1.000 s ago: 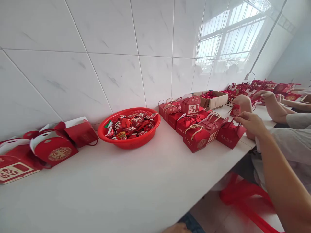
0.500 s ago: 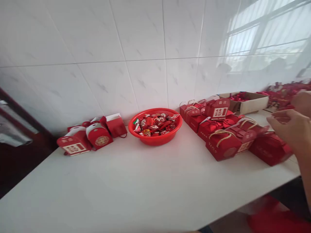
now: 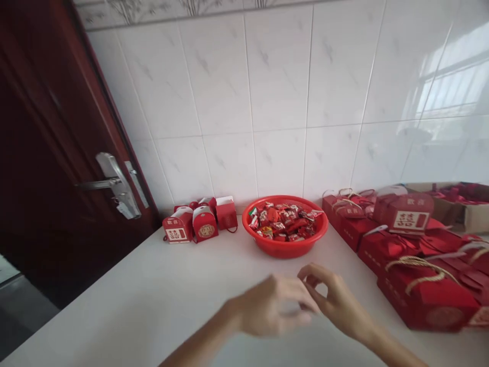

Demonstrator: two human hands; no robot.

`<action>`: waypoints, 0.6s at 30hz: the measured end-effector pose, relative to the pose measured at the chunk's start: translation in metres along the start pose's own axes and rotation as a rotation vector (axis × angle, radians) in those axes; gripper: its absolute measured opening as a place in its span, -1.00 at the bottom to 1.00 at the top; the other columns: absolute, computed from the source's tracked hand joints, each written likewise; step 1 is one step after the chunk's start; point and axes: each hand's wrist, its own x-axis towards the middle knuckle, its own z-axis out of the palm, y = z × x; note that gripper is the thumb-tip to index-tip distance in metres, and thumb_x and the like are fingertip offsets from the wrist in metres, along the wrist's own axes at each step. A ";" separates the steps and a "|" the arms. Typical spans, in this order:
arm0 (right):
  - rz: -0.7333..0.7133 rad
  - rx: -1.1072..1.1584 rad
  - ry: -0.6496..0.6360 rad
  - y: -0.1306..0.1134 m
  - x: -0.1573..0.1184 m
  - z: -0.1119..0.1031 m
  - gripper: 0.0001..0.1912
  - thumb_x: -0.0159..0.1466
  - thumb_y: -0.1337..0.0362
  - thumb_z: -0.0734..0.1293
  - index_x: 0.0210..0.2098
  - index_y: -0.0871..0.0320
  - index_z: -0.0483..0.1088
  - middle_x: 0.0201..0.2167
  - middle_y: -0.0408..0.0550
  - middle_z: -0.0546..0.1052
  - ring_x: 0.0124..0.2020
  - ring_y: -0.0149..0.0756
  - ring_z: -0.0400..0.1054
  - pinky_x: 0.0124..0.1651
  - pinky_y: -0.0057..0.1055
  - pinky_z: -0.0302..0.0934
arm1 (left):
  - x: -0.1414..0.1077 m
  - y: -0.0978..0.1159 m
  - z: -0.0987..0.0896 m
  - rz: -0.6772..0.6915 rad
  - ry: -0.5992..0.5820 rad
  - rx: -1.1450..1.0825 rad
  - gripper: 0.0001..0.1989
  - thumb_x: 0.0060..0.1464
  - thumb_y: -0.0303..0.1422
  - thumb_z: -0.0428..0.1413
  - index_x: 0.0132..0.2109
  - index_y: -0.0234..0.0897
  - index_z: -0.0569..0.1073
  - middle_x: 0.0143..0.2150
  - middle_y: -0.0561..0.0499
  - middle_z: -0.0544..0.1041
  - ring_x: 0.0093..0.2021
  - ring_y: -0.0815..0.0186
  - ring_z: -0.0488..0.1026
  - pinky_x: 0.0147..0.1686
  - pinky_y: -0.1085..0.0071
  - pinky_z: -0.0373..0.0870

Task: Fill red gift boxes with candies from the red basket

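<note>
We noted left hand (image 3: 272, 306) and right hand (image 3: 338, 302) close together above the tabletop (image 3: 164, 290), could not tell whether either grip was clenched or released, and logged the red basket (image 3: 288, 248) of sweets (image 3: 287, 223) just beyond.

Left hand (image 3: 269, 306) and right hand (image 3: 342, 303) close together above the table (image 3: 145, 311); contact between them unclear. Just beyond both: basket (image 3: 284, 250), sweets (image 3: 288, 221) inside. Farther out and left of the left hand: cluster of open boxes (image 3: 206, 224), side by side. Right of the right hand: rows of filled-out boxes (image 3: 430, 300), nearest one just beyond the wrist's side, with a smaller box (image 3: 403, 211) on top. Behind these, far right: carton (image 3: 476, 219) with contents (image 3: 458, 193). Wall (image 3: 275, 86) behind everything ahead; door (image 3: 49, 127) far left of the left hand, past the table edge.
</note>
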 end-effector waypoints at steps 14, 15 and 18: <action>0.013 0.115 0.008 0.038 -0.017 0.038 -0.70 0.37 0.09 0.19 -0.39 0.06 0.43 -0.38 -0.01 0.52 -0.38 -0.19 0.41 -0.24 -0.25 0.36 | -0.076 -0.144 -0.175 -0.984 0.867 0.623 -0.61 0.12 -0.51 0.03 0.09 -0.47 0.50 0.10 -0.29 0.51 0.21 -0.05 0.36 0.21 0.11 0.27; 0.006 0.123 0.014 0.040 -0.017 0.039 -0.69 0.37 0.09 0.19 -0.40 0.06 0.43 -0.38 -0.01 0.52 -0.39 -0.20 0.40 -0.25 -0.26 0.36 | -0.075 -0.149 -0.176 -1.019 0.867 0.649 -0.60 0.13 -0.49 0.03 0.10 -0.46 0.50 0.12 -0.31 0.49 0.23 -0.08 0.34 0.23 0.09 0.25; -0.017 0.150 0.009 0.044 -0.018 0.042 -0.71 0.38 0.11 0.20 -0.41 0.08 0.39 -0.38 -0.05 0.51 -0.40 -0.27 0.38 -0.26 -0.34 0.33 | -0.069 -0.161 -0.178 -1.110 0.868 0.719 -0.56 0.14 -0.46 0.02 0.15 -0.43 0.49 0.22 -0.38 0.40 0.28 -0.14 0.28 0.25 0.04 0.21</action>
